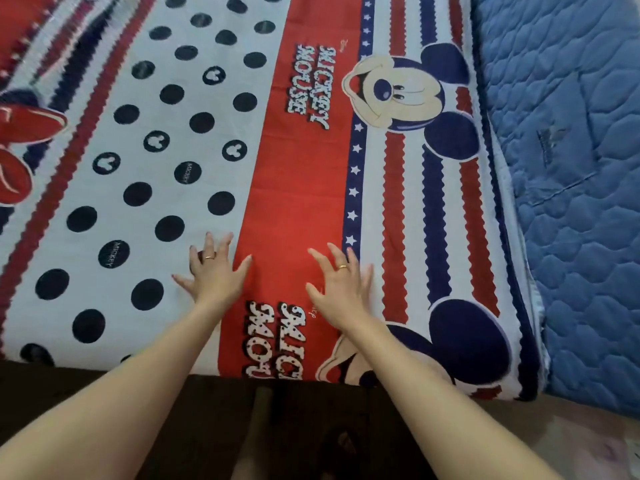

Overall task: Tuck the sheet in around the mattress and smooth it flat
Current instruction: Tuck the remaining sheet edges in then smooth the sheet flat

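A printed cotton-look sheet lies spread flat over the bed, dark polka dots on white at left, some lettered "MICKEY". The left hand presses there, fingers splayed, grasping nothing. On the red band reading "MICKEY MOUSE", the right hand lies likewise flat and released. Zigzag-edged stripes follow, then a blue quilted mattress.

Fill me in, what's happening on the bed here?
A person is smoothing a patterned sheet over a mattress. The left hand and right hand both press flat on it with fingers spread, near the close edge. The sheet lies mostly flat. A blue quilted mattress shows uncovered along the right side.
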